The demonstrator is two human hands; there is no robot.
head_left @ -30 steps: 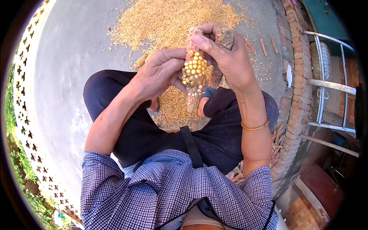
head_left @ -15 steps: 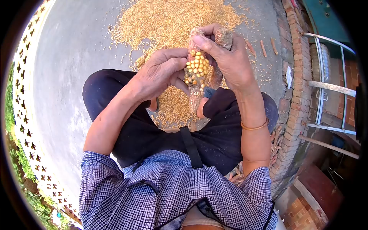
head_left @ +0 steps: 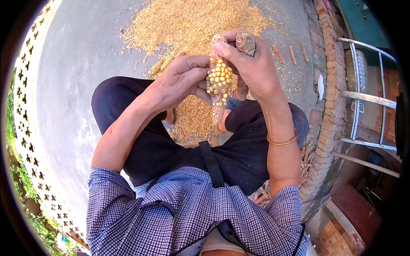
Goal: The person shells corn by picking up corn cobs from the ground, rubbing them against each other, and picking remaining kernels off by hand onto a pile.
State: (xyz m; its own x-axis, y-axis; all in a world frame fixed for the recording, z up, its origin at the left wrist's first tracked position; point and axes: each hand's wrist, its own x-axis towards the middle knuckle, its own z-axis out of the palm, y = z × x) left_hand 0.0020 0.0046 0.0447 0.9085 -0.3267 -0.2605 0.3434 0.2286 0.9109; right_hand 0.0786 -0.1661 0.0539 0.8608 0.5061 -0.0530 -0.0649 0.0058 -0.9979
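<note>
Between my hands is a corn cob (head_left: 220, 77), partly shelled, with a patch of yellow kernels left on its middle and bare ends. My left hand (head_left: 183, 81) is closed on its left side, thumb against the kernels and other fingers partly hidden behind. My right hand (head_left: 254, 64) grips the upper end with its thumb on top. A second, bare cob (head_left: 245, 43) is held in that same right hand, its blunt end showing above the fingers and its lower part emerging below the palm.
Loose kernels (head_left: 192, 23) are heaped on the concrete floor ahead, and more lie between my feet. Unshelled cobs (head_left: 159, 67) rest left of my hands. Several stripped cobs (head_left: 293, 54) lie at right, near a brick edge (head_left: 332, 85) and a metal railing (head_left: 369, 97).
The upper end of the partly shelled cob has dipped slightly, and the bare cob in my right hand has shifted a little left. Both hands keep their hold.
</note>
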